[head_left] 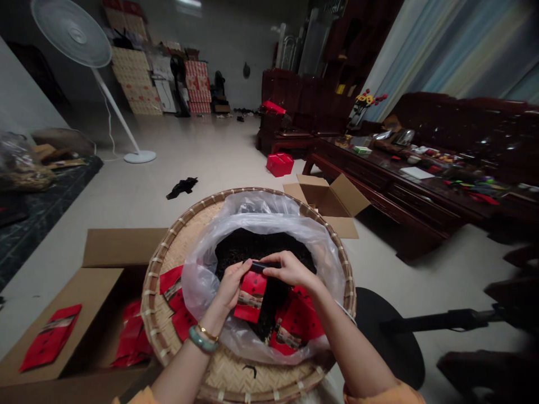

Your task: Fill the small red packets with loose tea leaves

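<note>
My left hand is closed on the upper left corner of a red packet with a printed picture band. Along the packet's top edge runs a dark strip, which the fingers of my right hand pinch at its right end. Whether the strip is a clip or part of the packet, I cannot tell. Both hands are above a clear plastic bag of dark loose leaves, which look like tea. More red packets lie in the bag, to the right of the held one.
The bag rests in a round woven bamboo tray, with red packets at its left. Cardboard boxes stand at left and behind right; the left one holds red packets. A black round base is at right, a fan far left.
</note>
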A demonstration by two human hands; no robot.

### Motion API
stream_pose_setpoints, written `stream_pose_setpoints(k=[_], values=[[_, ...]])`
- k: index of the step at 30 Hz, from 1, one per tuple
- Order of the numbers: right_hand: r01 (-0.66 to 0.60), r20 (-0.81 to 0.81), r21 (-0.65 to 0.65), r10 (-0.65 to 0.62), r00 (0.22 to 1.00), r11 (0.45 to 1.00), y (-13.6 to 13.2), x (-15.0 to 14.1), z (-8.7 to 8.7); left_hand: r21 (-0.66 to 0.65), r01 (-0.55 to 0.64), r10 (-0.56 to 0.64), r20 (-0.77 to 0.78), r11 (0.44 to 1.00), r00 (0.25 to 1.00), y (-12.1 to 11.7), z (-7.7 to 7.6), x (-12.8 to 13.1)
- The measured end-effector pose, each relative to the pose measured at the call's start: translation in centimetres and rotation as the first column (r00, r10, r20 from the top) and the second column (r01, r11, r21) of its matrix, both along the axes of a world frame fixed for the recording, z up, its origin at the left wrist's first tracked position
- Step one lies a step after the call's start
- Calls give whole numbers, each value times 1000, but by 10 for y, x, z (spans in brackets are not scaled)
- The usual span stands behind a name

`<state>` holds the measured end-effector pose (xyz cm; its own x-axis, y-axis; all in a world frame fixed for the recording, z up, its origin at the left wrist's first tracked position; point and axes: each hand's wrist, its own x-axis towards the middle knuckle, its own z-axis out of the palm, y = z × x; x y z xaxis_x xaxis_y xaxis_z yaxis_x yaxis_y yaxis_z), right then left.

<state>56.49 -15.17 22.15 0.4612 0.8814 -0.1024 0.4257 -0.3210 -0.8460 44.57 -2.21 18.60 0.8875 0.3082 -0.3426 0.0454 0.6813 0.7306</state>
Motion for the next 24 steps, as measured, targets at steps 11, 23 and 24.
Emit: stream_pose_setpoints(k=[11, 23, 24], values=[[-1, -9, 2, 1, 1000, 1000, 0, 0, -1, 15, -6, 6, -10, 1000, 1000, 1, -4, 1], [1, -16, 5, 0, 1000, 1000, 1, 0, 0, 34, -12, 13, -25, 999, 1000, 0, 1, 1], [3, -17, 6, -3, 1000, 1000, 1, 0, -1, 31, -12, 13, -21, 999, 1000, 0, -1, 1]])
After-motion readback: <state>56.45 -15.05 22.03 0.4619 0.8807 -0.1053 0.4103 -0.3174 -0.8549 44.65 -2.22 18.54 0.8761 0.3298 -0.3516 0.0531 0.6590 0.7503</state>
